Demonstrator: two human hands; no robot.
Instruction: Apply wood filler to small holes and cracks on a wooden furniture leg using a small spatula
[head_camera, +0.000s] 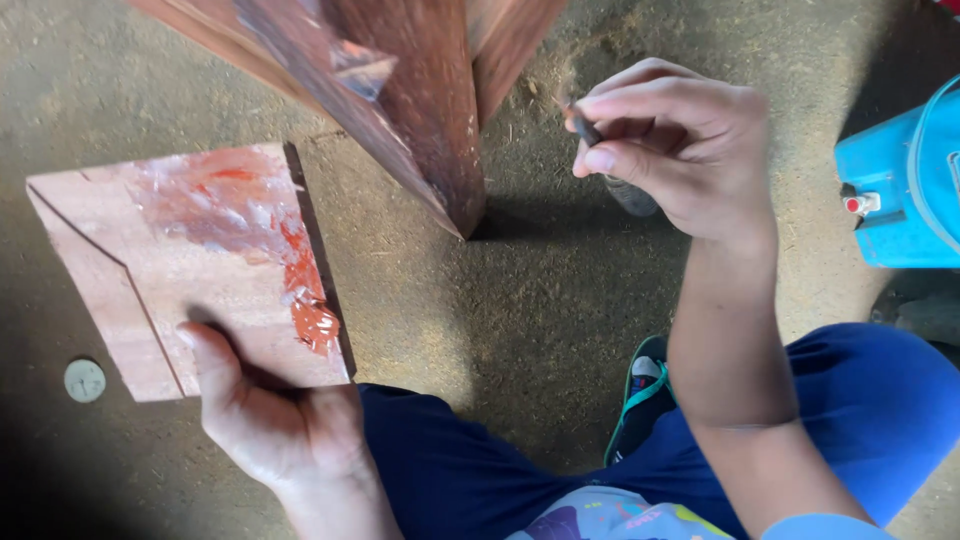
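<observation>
Underfoot, the floor (540, 300) is packed earth, dusty, with sawdust scattered near the foot of a reddish wooden post (430, 110) that stands just left of the right hand (680, 150). That hand is pinched shut on a small dark tool (625, 185): thumb and forefinger clamp its upper end, and its grey lower end pokes out beneath the fingers. What kind of tool it is cannot be told.

Well left of that grip, the left hand (270, 420) holds a flat wooden board (180, 270) from below, thumb lying across the board's near edge, the other fingers hidden underneath. Red-orange paste (260, 220) is smeared over the board's far side and down its right edge, with a thicker clot just above the thumb. A small round grey disc (84, 380) lies on the ground just left of the board.

Right of the tool-holding hand sits a light blue container (905, 180) with a small red-and-white tap; its contents are hidden. Below the right forearm, a teal-strapped sandal (640, 395) shows beside blue trousers.
</observation>
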